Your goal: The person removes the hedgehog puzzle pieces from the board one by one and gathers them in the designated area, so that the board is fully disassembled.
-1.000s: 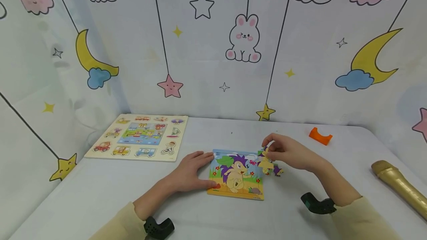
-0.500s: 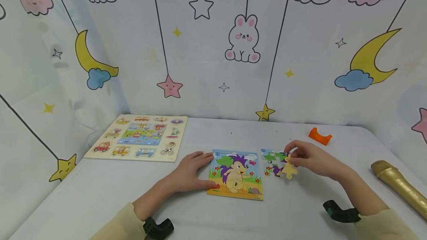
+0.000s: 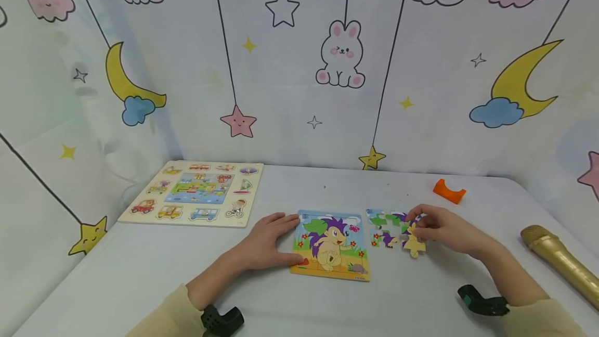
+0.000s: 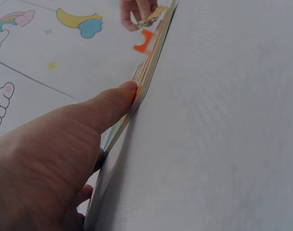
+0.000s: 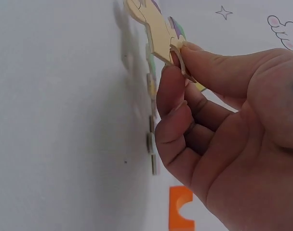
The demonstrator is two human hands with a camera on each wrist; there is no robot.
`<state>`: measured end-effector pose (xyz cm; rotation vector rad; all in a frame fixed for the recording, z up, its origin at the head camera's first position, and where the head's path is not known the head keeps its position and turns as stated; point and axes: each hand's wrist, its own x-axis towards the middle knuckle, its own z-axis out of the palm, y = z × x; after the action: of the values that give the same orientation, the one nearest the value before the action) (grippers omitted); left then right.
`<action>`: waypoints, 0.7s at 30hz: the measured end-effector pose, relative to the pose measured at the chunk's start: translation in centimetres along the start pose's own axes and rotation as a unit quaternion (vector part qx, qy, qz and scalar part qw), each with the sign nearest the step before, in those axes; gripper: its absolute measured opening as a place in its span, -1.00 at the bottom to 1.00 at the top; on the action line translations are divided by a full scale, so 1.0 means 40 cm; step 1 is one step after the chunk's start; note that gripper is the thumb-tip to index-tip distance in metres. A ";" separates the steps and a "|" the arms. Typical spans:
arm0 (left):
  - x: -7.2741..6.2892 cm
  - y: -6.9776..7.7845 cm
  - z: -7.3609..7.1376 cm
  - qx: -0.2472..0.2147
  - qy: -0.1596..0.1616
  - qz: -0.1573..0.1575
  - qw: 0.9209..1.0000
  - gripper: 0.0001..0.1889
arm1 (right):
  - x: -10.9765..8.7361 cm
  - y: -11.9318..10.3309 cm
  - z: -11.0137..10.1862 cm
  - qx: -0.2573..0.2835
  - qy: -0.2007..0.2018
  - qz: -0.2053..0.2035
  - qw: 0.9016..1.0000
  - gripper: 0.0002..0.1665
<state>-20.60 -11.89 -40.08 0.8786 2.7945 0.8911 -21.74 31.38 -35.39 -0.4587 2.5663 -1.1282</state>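
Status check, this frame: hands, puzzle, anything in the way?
Left hand touches board at its left edge. Right hand pinches piece, held up. Loose pieces close beside it; orange block farther back, seemingly out of the way.

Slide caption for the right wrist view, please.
Right hand pinching a puzzle piece, with an orange object beyond.

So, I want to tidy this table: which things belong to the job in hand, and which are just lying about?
Apparently in the job:
hedgehog board
yellow puzzle section in the right grip
loose puzzle pieces

Apparently just lying about:
vehicle board
orange notched piece
gold microphone
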 end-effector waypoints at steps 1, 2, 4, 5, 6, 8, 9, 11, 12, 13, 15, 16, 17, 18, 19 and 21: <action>0.000 0.000 0.000 0.000 -0.001 0.000 1.000 -0.09 | 0.002 0.004 0.002 0.001 -0.001 -0.002 1.000 -0.58; 0.000 0.001 0.000 -0.001 -0.001 0.000 1.000 -0.09 | 0.004 0.007 0.005 0.001 -0.002 -0.006 1.000 -0.59; 0.000 0.001 0.000 0.000 -0.001 0.002 1.000 -0.09 | 0.008 0.013 0.010 -0.003 0.000 -0.011 1.000 -0.60; 0.000 0.001 0.000 0.000 0.000 0.002 1.000 -0.09 | 0.009 0.014 0.013 -0.008 0.002 -0.011 1.000 -0.61; 0.000 0.001 0.000 0.001 0.000 0.003 1.000 -0.09 | 0.011 0.015 0.015 -0.012 0.005 -0.012 1.000 -0.62; 0.000 0.000 0.000 0.002 0.001 0.005 1.000 -0.09 | 0.013 0.015 0.020 -0.025 0.013 -0.011 1.000 -0.65; 0.000 0.000 0.000 0.002 0.001 0.005 1.000 -0.09 | 0.013 0.015 0.022 -0.033 0.016 -0.011 0.999 -0.66; 0.000 0.000 0.000 0.001 0.002 0.005 1.000 -0.09 | 0.013 0.013 0.026 -0.049 0.024 -0.013 0.998 -0.69; 0.000 -0.001 0.000 0.000 0.002 0.005 1.000 -0.09 | 0.012 0.012 0.027 -0.057 0.028 -0.013 0.998 -0.69; 0.001 -0.001 0.000 -0.001 0.001 0.005 1.000 -0.09 | 0.011 0.012 0.028 -0.065 0.031 -0.017 0.997 -0.70; 0.001 -0.002 0.001 -0.002 0.001 0.003 1.000 -0.09 | 0.011 0.011 0.031 -0.078 0.037 -0.020 0.996 -0.71; 0.001 -0.002 0.001 -0.002 0.001 0.002 1.000 -0.09 | 0.011 0.010 0.033 -0.083 0.040 -0.020 0.996 -0.72; 0.001 -0.002 0.001 -0.001 0.001 0.000 1.000 -0.08 | 0.012 0.008 0.035 -0.086 0.043 -0.017 0.995 -0.73; 0.001 -0.002 0.001 -0.001 0.001 0.000 1.000 -0.08 | 0.013 0.008 0.036 -0.090 0.045 -0.016 0.995 -0.73; 0.001 -0.002 0.001 -0.001 0.001 -0.001 1.000 -0.08 | 0.014 0.008 0.037 -0.094 0.046 -0.016 0.994 -0.74; 0.000 -0.001 0.000 -0.001 0.001 -0.001 1.000 -0.08 | 0.016 0.005 0.041 -0.097 0.050 -0.008 0.994 -0.74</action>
<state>-20.63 -11.91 -40.10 0.8753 2.7956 0.8944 -21.70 30.19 -36.67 -0.4790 2.7776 -0.9328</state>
